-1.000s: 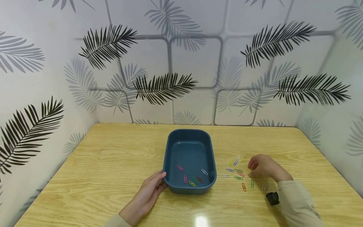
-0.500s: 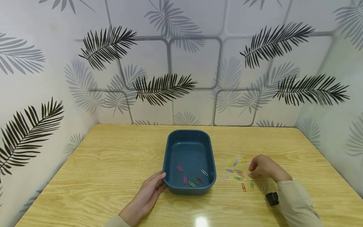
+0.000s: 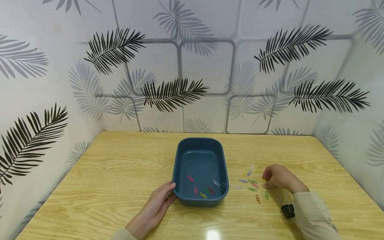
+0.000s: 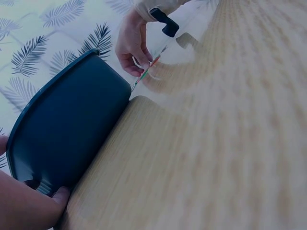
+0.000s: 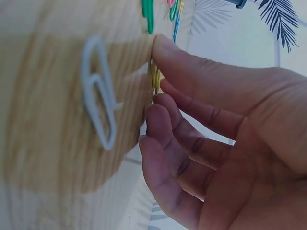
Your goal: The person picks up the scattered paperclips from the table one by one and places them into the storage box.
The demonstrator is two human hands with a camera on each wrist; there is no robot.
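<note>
Right fingers, barely shifted, beside paperclips

You have one blue plastic bin on one bench, with two hands in view, one left hand and one right hand, in two beige sleeves. You can count eighteen paper clips from the head camera. Six lie in the bin: two pink clips, one white, one green, one dark red and one yellow. Twelve show on the bench: three green clips, three white, two yellow, two blue-violet, one red and one salmon. Whether the yellow seen in your right wrist view adds another, you cannot tell.
</note>
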